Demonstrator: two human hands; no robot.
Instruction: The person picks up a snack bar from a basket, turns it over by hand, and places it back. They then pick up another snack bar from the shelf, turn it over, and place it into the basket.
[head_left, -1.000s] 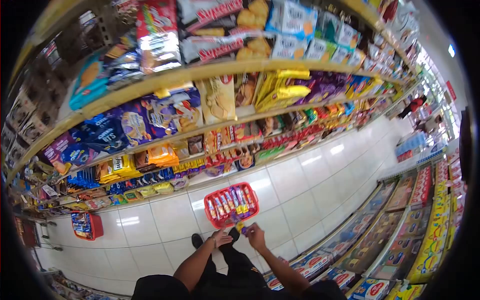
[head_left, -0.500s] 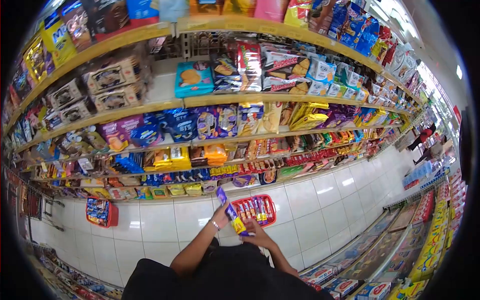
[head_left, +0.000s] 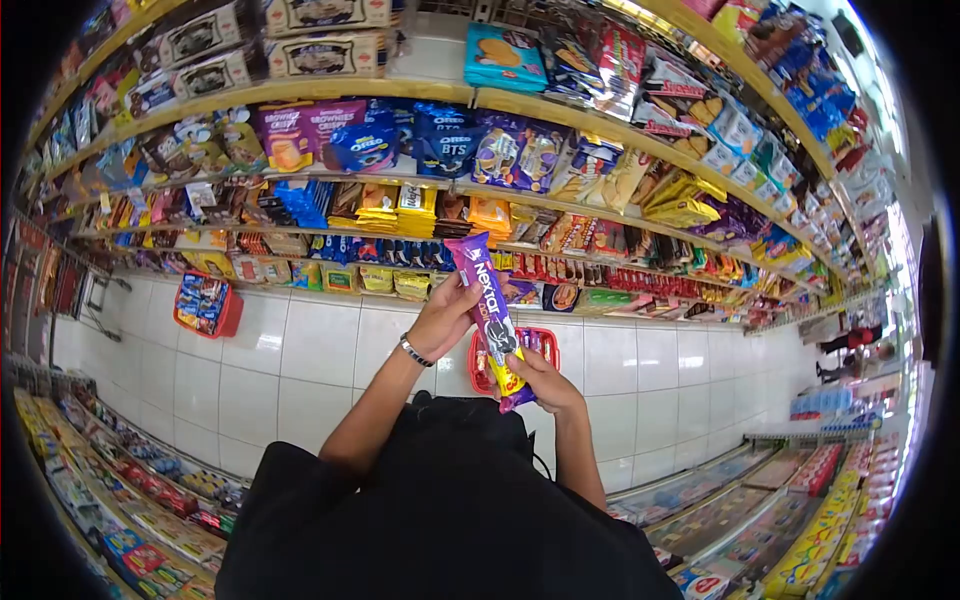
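Note:
A long purple and yellow Nextar packet (head_left: 487, 310) is held up in front of my body, its label facing me. My left hand (head_left: 446, 318) grips its left edge near the upper half, fingers closed on it. My right hand (head_left: 545, 381) pinches the yellow lower end. Behind the packet, on the floor, stands a red basket (head_left: 555, 345) with several wrapped snacks inside, partly hidden by the packet and my right hand.
Shelves of packaged snacks (head_left: 440, 140) curve across the front. Another red basket (head_left: 229, 316) with blue packets stands on the tiled floor (head_left: 320, 345) at the left. Low displays (head_left: 700, 500) line the right side. People (head_left: 850, 340) are far off at the right.
Both hands have lifted the packet higher and closer, and it is more upright, with its label now readable. The view has shifted, so the shelves sit higher in it.

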